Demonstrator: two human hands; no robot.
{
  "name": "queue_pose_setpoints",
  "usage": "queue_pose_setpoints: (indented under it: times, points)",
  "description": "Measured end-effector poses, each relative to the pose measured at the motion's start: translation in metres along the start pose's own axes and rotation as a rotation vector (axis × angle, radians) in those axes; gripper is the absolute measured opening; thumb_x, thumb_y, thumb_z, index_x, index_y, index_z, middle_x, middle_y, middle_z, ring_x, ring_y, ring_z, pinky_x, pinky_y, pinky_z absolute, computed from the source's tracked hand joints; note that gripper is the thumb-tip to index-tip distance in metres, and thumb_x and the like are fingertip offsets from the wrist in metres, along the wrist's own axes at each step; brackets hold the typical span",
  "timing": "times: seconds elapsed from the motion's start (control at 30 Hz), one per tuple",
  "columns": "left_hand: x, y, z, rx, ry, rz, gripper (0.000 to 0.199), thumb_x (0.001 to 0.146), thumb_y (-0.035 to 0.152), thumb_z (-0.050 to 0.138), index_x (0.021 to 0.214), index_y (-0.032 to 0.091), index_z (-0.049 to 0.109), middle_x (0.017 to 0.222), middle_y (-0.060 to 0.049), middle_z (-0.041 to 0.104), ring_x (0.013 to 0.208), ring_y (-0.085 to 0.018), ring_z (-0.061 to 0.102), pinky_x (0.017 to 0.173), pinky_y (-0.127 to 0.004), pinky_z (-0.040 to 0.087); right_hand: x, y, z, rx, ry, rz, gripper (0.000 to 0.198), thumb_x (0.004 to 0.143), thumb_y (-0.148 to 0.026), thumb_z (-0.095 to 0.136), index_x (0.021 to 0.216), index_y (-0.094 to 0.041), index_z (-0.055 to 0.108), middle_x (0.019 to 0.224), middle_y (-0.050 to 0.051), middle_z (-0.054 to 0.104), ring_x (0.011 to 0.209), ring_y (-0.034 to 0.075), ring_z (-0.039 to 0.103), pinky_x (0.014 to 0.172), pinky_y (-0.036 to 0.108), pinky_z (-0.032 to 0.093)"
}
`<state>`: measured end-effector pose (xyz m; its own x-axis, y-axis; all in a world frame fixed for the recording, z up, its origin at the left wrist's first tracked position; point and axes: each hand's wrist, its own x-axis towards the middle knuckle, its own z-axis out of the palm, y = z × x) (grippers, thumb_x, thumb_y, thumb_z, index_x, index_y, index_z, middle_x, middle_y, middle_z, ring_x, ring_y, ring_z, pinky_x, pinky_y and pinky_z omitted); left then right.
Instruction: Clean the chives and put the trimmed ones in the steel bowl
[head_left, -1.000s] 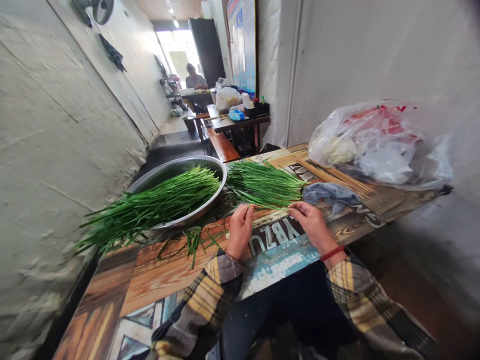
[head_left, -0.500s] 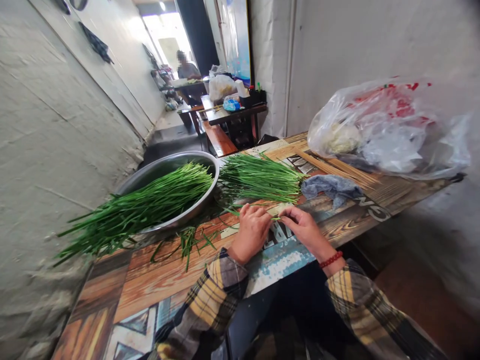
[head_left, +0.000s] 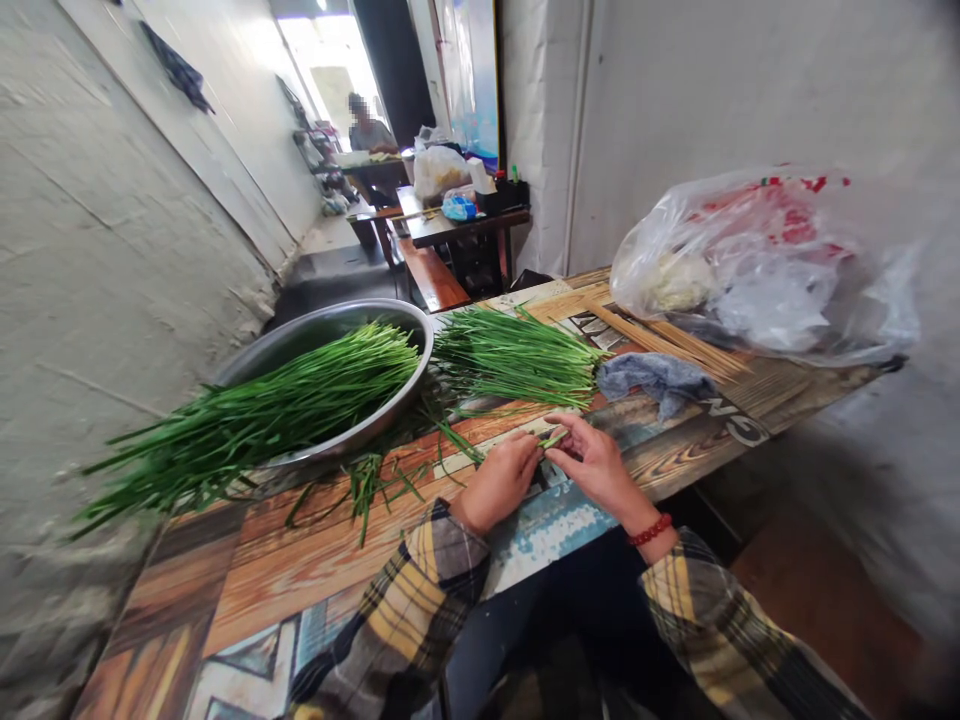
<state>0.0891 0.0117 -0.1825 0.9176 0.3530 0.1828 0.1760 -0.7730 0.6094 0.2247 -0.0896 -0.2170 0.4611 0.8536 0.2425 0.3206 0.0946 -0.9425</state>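
My left hand is closed around a few garlic chives, whose pale ends stick out toward the right. My right hand pinches those ends between thumb and fingers, close beside the left. Green leaves trail out on the far side of my left hand. Just beyond both hands lies a loose pile of garlic chives on the wood-patterned table. A large metal basin at the left holds a thick heap of chives, their leaves hanging over its rim.
Scraps of leaf lie in front of the basin. A grey-blue cloth, thin wooden sticks and a clear plastic bag sit at the right. Farther back are another table and a seated person.
My hands have come closer together, and the right fingers have curled further over the chive ends. The view has shifted slightly.
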Motion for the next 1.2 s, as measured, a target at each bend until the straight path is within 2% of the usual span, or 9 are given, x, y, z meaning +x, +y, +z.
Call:
queue_pose_setpoints:
  times: [0.07, 0.23, 0.3, 0.37, 0.47, 0.6, 0.8, 0.93, 1.2]
  points:
    - [-0.001, 0.000, 0.000, 0.022, 0.010, -0.011, 0.026, 0.095, 0.025, 0.035, 0.080, 0.017, 0.055, 0.083, -0.006, 0.058, 0.077, -0.016, 0.053, 0.071, -0.026, 0.041, 0.000, -0.001, 0.000, -0.014, 0.039, 0.001, 0.037, 0.077, -0.026, 0.062, 0.114, -0.023, 0.061, 0.088, 0.002, 0.066, 0.075, 0.015, 0.062, 0.073, 0.029, 0.051]
    - [-0.005, -0.001, -0.004, 0.127, 0.050, -0.082, 0.025, 0.095, 0.028, 0.038, 0.079, 0.018, 0.055, 0.080, -0.004, 0.058, 0.073, -0.015, 0.053, 0.067, -0.026, 0.040, 0.002, 0.006, -0.003, 0.222, 0.297, 0.126, 0.029, 0.079, -0.038, 0.062, 0.101, -0.019, 0.063, 0.084, 0.003, 0.065, 0.068, 0.013, 0.058, 0.062, 0.026, 0.048]
    - [-0.006, -0.002, -0.005, 0.155, 0.059, -0.085, 0.026, 0.095, 0.028, 0.038, 0.078, 0.018, 0.055, 0.081, -0.004, 0.057, 0.073, -0.015, 0.053, 0.066, -0.026, 0.039, 0.002, 0.008, -0.005, 0.247, 0.338, 0.158, 0.029, 0.080, -0.042, 0.062, 0.099, -0.019, 0.064, 0.086, 0.003, 0.065, 0.069, 0.013, 0.057, 0.064, 0.027, 0.048]
    - [-0.008, -0.002, -0.005, 0.187, 0.070, -0.081, 0.026, 0.095, 0.028, 0.038, 0.078, 0.018, 0.056, 0.083, -0.004, 0.058, 0.074, -0.015, 0.055, 0.066, -0.025, 0.039, 0.000, 0.006, -0.005, 0.181, 0.327, 0.121, 0.029, 0.083, -0.043, 0.059, 0.101, -0.021, 0.065, 0.093, 0.005, 0.066, 0.077, 0.016, 0.060, 0.070, 0.030, 0.050]
    - [-0.009, -0.003, -0.004, 0.239, 0.080, -0.078, 0.025, 0.095, 0.026, 0.040, 0.080, 0.018, 0.058, 0.084, -0.005, 0.058, 0.075, -0.015, 0.056, 0.066, -0.025, 0.039, -0.004, -0.003, -0.003, -0.068, 0.220, -0.061, 0.025, 0.084, -0.040, 0.058, 0.102, -0.024, 0.068, 0.105, 0.007, 0.065, 0.098, 0.021, 0.059, 0.083, 0.035, 0.049]
    - [-0.010, -0.002, -0.003, 0.262, 0.079, -0.065, 0.025, 0.095, 0.025, 0.040, 0.079, 0.018, 0.058, 0.082, -0.004, 0.058, 0.073, -0.014, 0.055, 0.064, -0.025, 0.038, -0.007, -0.012, 0.002, -0.309, 0.113, -0.204, 0.016, 0.085, -0.037, 0.060, 0.088, -0.025, 0.070, 0.091, 0.005, 0.066, 0.092, 0.021, 0.060, 0.087, 0.038, 0.047]
    - [-0.009, 0.007, -0.004, 0.407, 0.092, 0.020, 0.023, 0.095, 0.022, 0.040, 0.081, 0.017, 0.058, 0.084, -0.005, 0.058, 0.078, -0.016, 0.054, 0.069, -0.028, 0.041, -0.006, -0.011, 0.001, -0.233, 0.113, -0.076, 0.021, 0.084, -0.038, 0.059, 0.078, -0.022, 0.069, 0.078, 0.003, 0.068, 0.073, 0.018, 0.060, 0.072, 0.032, 0.048]
    - [-0.008, 0.010, -0.005, 0.535, 0.075, 0.122, 0.019, 0.093, 0.020, 0.042, 0.083, 0.017, 0.058, 0.086, -0.007, 0.056, 0.083, -0.020, 0.051, 0.073, -0.033, 0.043, -0.005, -0.012, 0.001, -0.140, 0.165, 0.023, 0.024, 0.080, -0.041, 0.062, 0.074, -0.019, 0.069, 0.074, 0.004, 0.068, 0.070, 0.018, 0.060, 0.068, 0.030, 0.047]
    - [-0.011, 0.012, -0.004, 0.644, 0.044, 0.195, 0.017, 0.094, 0.021, 0.041, 0.089, 0.017, 0.057, 0.089, -0.007, 0.055, 0.085, -0.022, 0.049, 0.072, -0.035, 0.042, -0.006, -0.007, 0.007, 0.087, 0.262, 0.142, 0.030, 0.076, -0.048, 0.065, 0.075, -0.018, 0.067, 0.070, 0.001, 0.064, 0.064, 0.014, 0.054, 0.062, 0.027, 0.043]
